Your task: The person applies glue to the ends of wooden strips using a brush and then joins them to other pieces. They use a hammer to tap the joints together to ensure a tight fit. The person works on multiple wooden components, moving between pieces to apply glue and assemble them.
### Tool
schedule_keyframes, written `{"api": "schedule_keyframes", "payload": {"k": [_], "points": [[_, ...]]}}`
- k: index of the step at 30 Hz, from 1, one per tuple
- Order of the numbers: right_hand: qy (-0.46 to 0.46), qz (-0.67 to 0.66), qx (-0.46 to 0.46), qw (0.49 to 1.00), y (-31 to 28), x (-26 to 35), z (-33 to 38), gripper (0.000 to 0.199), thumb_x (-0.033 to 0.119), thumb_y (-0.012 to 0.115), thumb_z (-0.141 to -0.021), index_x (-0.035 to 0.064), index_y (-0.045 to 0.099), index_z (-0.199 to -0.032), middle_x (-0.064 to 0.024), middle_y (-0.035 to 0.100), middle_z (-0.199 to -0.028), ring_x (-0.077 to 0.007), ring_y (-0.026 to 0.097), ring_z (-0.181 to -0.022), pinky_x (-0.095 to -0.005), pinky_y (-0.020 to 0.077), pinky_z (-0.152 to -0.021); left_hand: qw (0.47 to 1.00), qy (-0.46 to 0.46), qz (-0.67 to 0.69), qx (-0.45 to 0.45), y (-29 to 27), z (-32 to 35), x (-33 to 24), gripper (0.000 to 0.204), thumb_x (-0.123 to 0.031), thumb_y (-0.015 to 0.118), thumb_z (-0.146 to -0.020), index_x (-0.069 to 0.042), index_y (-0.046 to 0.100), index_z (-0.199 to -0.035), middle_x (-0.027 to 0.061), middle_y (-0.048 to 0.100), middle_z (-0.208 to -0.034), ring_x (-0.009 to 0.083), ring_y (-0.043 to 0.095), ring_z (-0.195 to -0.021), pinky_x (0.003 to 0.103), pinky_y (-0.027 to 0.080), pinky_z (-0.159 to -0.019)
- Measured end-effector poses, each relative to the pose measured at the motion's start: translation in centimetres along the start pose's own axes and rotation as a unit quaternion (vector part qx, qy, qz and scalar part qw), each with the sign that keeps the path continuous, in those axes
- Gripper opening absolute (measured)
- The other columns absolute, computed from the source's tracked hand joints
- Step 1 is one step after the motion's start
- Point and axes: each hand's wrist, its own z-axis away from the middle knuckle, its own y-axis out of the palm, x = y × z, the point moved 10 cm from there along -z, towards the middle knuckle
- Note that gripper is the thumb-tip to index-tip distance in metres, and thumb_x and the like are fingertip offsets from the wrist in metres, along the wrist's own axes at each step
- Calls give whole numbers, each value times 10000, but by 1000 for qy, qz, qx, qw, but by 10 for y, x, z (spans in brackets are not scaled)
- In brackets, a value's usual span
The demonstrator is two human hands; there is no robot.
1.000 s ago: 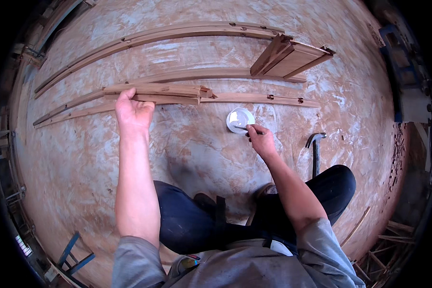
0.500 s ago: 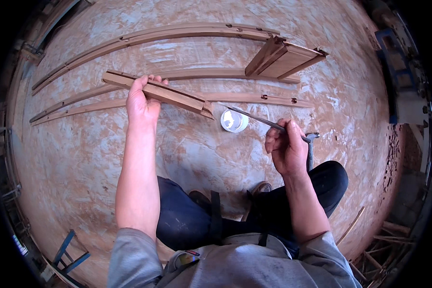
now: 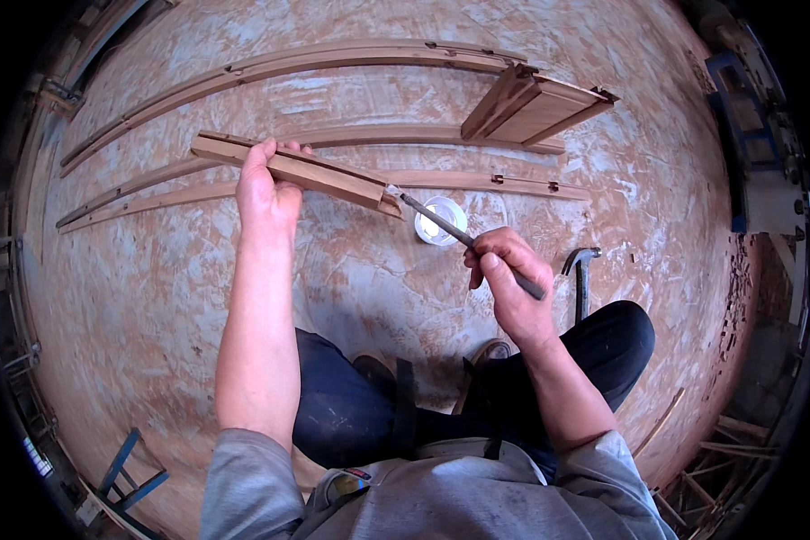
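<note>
My left hand (image 3: 268, 191) grips a short grooved wooden rail (image 3: 333, 182), tilted with its notched end lower and to the right. In my right hand (image 3: 516, 277) is a slim dark stick (image 3: 450, 228), held like a pen. White paste shows at the stick's far tip, which meets the notched end of the rail. Beneath the stick stands a small white tub (image 3: 441, 220) with whitish stuff inside, partly covered by it. A claw hammer (image 3: 582, 270) lies right of my right hand, its handle running toward my knee.
Long wooden rails with mortises (image 3: 324, 61) lie across the floor ahead. A framed wooden panel (image 3: 544, 110) stands on their right ends. A blue metal frame (image 3: 135, 477) is at lower left, scrap wood (image 3: 724, 445) at lower right, and a machine (image 3: 756, 135) at far right.
My right hand has moved left and turned, bringing the stick's tip from above the tub onto the rail's end. White paste now shows there. My left hand stays nearly still.
</note>
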Motion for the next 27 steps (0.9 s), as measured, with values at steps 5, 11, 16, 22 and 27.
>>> {"api": "schedule_keyframes", "payload": {"k": [5, 11, 16, 22, 27], "points": [[24, -47, -49, 997, -3, -5, 0, 120, 35, 555, -913, -57, 628, -938, -90, 588, -890, -112, 556, -693, -231, 471, -597, 999, 10, -8, -31, -6, 0, -1, 164, -44, 556, -870, 13, 470, -998, 116, 520, -937, 252, 550, -844, 474, 533, -856], [25, -58, -57, 996, -4, -10, 9, 154, 30, 523, -932, -75, 620, -990, -128, 630, -906, -143, 601, -726, -250, 498, -609, 998, 21, 27, -54, -10, 3, -9, 181, -35, 517, -880, 15, 490, -1051, 137, 583, -1024, 285, 595, -974, 495, 490, -941], [101, -157, -129, 974, -8, -28, 7, 205, 51, 490, -960, -103, 603, -1033, -190, 654, -888, -183, 629, -708, -277, 520, -598, 996, 27, 17, -82, -16, 0, -9, 201, -22, 509, -879, 12, 499, -1077, 125, 584, -1071, 279, 582, -1038, 488, 465, -974], [116, -127, -181, 968, -18, -37, 3, 272, 144, 490, -987, -100, 580, -1068, -203, 658, -836, -192, 623, -642, -292, 516, -535, 996, 32, -15, -78, -18, -2, -10, 235, -27, 538, -874, 1, 503, -1105, 124, 585, -1103, 275, 580, -1047, 491, 472, -958], [97, -122, -149, 976, -10, -26, 2, 221, 95, 507, -967, -90, 611, -1027, -178, 659, -841, -169, 618, -658, -262, 503, -551, 996, 33, -10, -84, -20, -2, -14, 261, 8, 524, -864, 16, 486, -1122, 135, 550, -1121, 276, 577, -1035, 491, 499, -925]]}}
